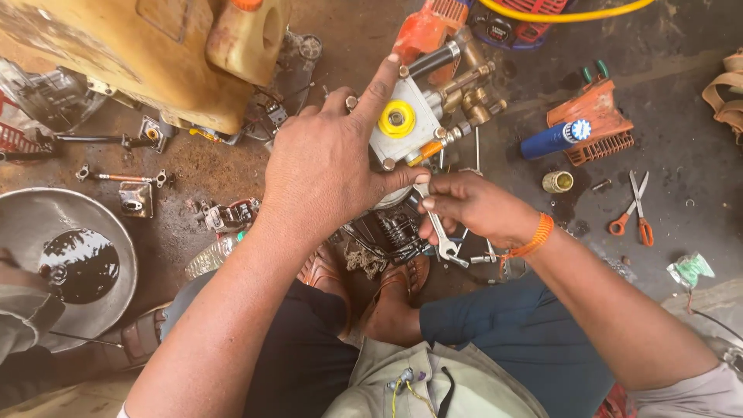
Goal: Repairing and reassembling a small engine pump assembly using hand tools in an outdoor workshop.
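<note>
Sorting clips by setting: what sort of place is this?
Likely a small-engine repair workshop, worked on the floor: a pump assembly under the left hand, a spanner in the right hand, and an oil pan.

Two hands are showing: the left hand (329, 166) and the right hand (472, 207). They are sharing one pump (406, 124) and one spanner (439, 232). One pair of scissors (633, 210) is lying on the floor, with one blue can (551, 140), one brass cap (557, 182), one oily pan (73, 259) and one yellow hose (565, 14) lying around.
</note>
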